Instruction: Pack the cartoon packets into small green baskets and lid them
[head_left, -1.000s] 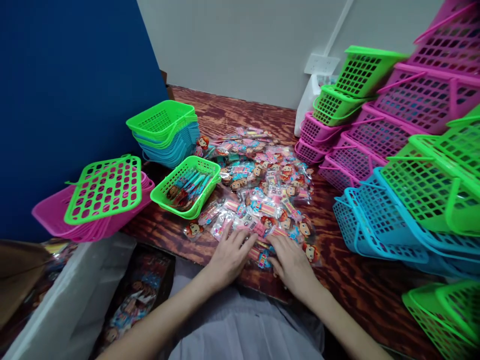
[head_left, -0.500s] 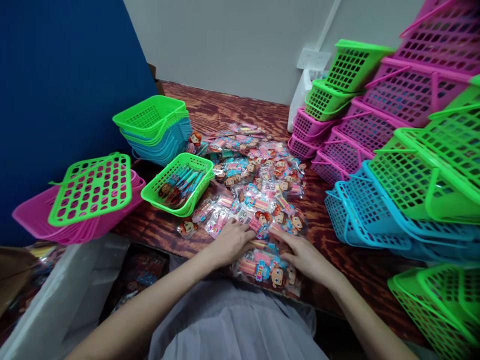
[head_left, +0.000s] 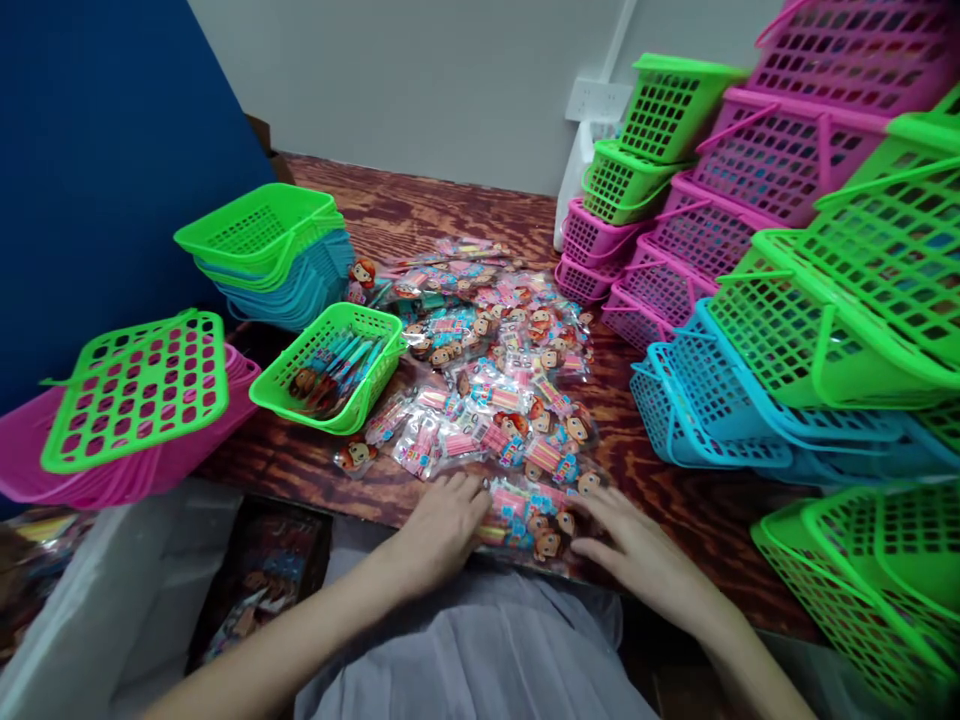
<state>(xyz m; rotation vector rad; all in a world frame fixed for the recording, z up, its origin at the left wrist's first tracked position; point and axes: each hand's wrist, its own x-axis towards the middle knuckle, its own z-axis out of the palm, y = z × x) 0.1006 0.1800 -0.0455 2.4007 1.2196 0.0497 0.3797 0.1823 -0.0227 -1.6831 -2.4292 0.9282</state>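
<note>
Bracketing toy packets (head_left: 525,512) between their fingertips, left hand (head_left: 442,525) and right hand (head_left: 637,555) lay spread flat, apparently herding them, not gripping.

The left hand (head_left: 442,525) and right hand (head_left: 637,555) have pulled a packet bunch (head_left: 525,510) nearer.

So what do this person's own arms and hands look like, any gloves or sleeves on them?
No gloves: the left hand and the right hand are bare, and I can make out no ring, watch or wristband. The left forearm and right forearm are uncovered to the picture's edge, so no sleeves show. Between them lies pale grey pleated fabric, apparently the person's clothing.
</note>
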